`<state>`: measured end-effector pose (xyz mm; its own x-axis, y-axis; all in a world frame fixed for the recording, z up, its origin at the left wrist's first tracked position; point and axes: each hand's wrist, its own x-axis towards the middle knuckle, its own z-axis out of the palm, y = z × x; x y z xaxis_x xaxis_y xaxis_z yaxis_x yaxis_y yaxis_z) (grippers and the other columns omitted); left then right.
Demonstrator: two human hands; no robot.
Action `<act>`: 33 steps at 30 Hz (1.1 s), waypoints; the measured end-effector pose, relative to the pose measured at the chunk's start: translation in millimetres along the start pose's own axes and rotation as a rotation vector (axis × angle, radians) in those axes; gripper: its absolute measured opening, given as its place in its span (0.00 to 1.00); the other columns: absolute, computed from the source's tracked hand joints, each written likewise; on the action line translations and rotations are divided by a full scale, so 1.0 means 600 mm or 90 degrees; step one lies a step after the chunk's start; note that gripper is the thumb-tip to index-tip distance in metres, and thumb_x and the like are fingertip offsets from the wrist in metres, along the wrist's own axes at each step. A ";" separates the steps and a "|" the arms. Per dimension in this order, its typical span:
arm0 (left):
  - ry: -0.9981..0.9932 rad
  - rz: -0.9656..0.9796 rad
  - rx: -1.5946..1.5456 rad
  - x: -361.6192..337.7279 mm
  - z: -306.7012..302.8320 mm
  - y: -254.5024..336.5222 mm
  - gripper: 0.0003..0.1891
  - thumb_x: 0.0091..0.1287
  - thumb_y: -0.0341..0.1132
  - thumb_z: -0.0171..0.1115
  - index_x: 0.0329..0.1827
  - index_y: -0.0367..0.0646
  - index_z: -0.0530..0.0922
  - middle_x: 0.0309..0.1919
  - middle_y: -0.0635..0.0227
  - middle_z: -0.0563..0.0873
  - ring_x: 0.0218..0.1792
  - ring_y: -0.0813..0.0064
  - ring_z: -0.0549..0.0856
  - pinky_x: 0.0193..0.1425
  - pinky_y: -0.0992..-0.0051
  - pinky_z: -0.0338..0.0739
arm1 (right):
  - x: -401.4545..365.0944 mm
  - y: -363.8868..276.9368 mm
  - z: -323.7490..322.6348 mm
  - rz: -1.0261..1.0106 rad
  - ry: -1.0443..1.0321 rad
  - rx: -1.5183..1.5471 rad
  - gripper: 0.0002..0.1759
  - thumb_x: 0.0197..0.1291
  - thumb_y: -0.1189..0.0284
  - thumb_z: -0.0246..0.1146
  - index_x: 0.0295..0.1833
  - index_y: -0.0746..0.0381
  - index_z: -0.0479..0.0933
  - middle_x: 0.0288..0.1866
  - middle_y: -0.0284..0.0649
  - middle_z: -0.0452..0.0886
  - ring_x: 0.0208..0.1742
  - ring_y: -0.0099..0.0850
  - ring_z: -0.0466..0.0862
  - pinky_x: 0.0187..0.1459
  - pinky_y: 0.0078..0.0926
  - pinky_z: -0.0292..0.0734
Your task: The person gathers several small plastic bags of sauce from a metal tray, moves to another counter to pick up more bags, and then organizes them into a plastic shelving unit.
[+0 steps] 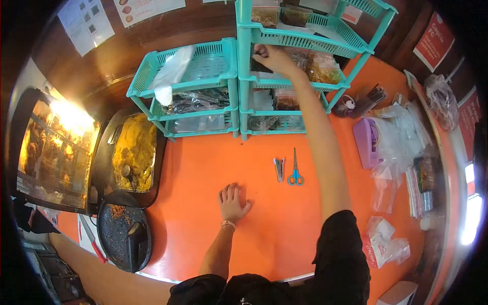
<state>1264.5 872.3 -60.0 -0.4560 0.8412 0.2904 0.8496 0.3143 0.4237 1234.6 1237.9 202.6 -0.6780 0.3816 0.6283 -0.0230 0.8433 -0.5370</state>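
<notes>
My left hand [233,204] lies flat on the orange table [198,229], its fingers spread and nothing in it. Up at the turquoise rack [300,43], my right hand [274,59] reaches into a middle shelf, at its left end. The fingers of that hand are curled by something dark; what they hold, if anything, I cannot make out. Clear bags of food [325,70] fill the same shelf to the right of the hand. Between my arms lie blue-handled scissors [295,175] and a small clear case [279,170] of thin sticks.
A second turquoise rack [183,86] holds a white plastic bag and dark packets. On the left stand a lit glass case [58,152], a tray of yellow food [134,152], a stone mortar [122,244] and a red-handled knife [96,249]. A purple tape dispenser [365,142] sits right.
</notes>
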 end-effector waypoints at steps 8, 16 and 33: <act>-0.001 0.004 0.002 -0.004 0.019 -0.009 0.27 0.46 0.49 0.56 0.48 0.44 0.69 0.52 0.63 0.69 0.55 0.60 0.66 0.59 0.56 0.55 | -0.022 0.041 -0.098 -0.086 -0.029 -0.756 0.21 0.48 0.67 0.54 0.50 0.62 0.70 0.48 0.50 0.75 0.52 0.48 0.73 0.54 0.42 0.66; -0.007 0.006 0.001 -0.001 0.005 -0.005 0.26 0.46 0.47 0.57 0.46 0.43 0.70 0.51 0.64 0.70 0.56 0.60 0.66 0.59 0.55 0.56 | 0.045 0.115 -0.113 0.124 -0.196 -0.666 0.19 0.54 0.64 0.52 0.50 0.61 0.69 0.51 0.49 0.72 0.53 0.46 0.71 0.55 0.42 0.64; -0.020 0.002 0.009 -0.004 0.013 -0.008 0.28 0.48 0.50 0.56 0.49 0.40 0.70 0.52 0.62 0.70 0.57 0.60 0.65 0.61 0.55 0.54 | 0.017 0.088 -0.106 -0.003 0.031 -0.700 0.12 0.54 0.65 0.54 0.40 0.61 0.72 0.40 0.47 0.75 0.45 0.46 0.74 0.48 0.42 0.67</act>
<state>1263.4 872.5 -69.6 -0.4455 0.8555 0.2641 0.8545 0.3182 0.4107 1272.9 1310.5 216.3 -0.6493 0.3713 0.6638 0.6579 0.7120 0.2453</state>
